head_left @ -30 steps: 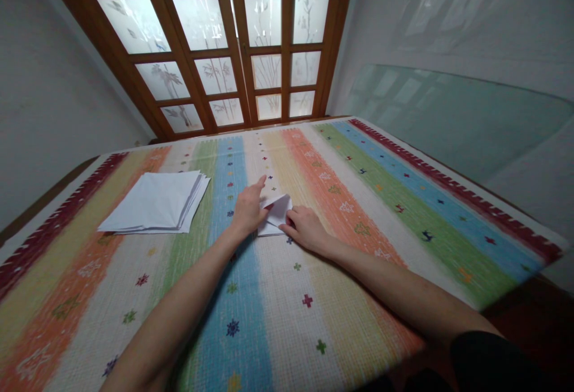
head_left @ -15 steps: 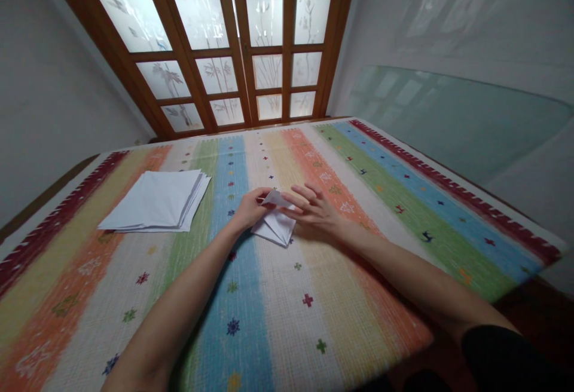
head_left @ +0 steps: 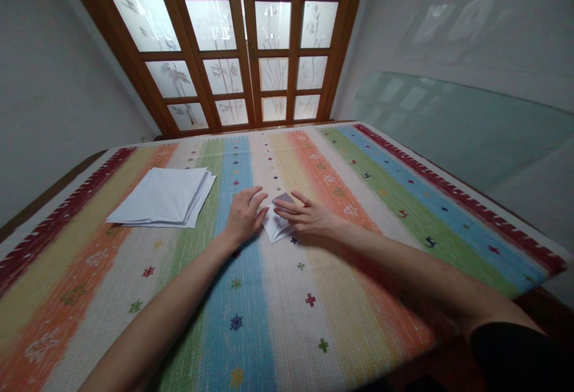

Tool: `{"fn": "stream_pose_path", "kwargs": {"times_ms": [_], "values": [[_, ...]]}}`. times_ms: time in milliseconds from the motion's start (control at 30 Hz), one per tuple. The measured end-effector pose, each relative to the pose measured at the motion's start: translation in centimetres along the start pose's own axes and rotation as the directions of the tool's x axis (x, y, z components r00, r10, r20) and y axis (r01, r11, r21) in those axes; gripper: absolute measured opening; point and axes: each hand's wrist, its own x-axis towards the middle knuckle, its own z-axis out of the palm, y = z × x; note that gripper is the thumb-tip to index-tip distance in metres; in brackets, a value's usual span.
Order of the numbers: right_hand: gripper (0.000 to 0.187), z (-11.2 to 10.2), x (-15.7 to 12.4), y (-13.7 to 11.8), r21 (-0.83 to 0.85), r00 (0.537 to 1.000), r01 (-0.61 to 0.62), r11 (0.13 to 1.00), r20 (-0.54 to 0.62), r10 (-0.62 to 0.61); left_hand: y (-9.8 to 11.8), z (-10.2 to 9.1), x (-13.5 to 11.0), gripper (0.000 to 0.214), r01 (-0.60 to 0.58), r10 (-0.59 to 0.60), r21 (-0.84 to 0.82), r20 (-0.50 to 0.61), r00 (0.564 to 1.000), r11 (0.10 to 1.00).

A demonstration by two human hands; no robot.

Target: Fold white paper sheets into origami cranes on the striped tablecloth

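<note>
A small piece of folded white paper (head_left: 273,230) lies on the striped cloth, its pointed corner toward me. At its far side a greyish flap (head_left: 282,199) stands up, partly behind fingers. My right hand (head_left: 311,217) has its fingers across the right part of the paper and grips it; the thumb is mostly hidden. Beside the left edge is my left hand (head_left: 244,216), fingers curved and spread, with nothing between them. Its thumb tip is close to the paper; I cannot tell whether it touches.
A stack of white paper sheets (head_left: 159,198) lies to the left on the multicoloured tablecloth (head_left: 287,320). Beyond the table's far edge are wooden doors (head_left: 249,51) with frosted panes. A pale glass panel (head_left: 448,123) leans along the right wall.
My left hand has let go of the paper and moved slightly left, its fingers spreading. The folded paper has turned a little, and its flap now shows greyish under my right fingers. The view has shifted slightly.
</note>
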Motion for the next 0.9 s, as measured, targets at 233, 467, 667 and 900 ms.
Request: {"fn": "stream_pose_path", "kwargs": {"times_ms": [233,467,667,900], "values": [[0.012,0.8,0.8,0.0,-0.276,0.995,0.048,0.96,0.093,-0.023,0.9,-1.2,-2.1,0.028,-0.269,0.276,-0.072,0.365,0.889,0.961],[0.014,1.1,1.7,-0.5,-0.446,0.998,0.059,0.893,0.058,-0.037,1.7,0.1,-2.4,0.022,-0.121,0.14,-0.075,0.357,0.924,0.99],[0.031,0.9,0.3,0.1,-0.353,0.966,-0.086,0.931,-0.257,-0.008,1.8,0.0,-2.6,0.022,-0.179,0.191,-0.066,0.346,0.919,0.982],[0.051,-3.3,0.3,1.8,-0.296,0.991,0.123,0.947,-0.008,-0.132,2.0,0.0,-2.6,0.014,-0.141,0.15,-0.049,0.354,0.923,0.989]]}}
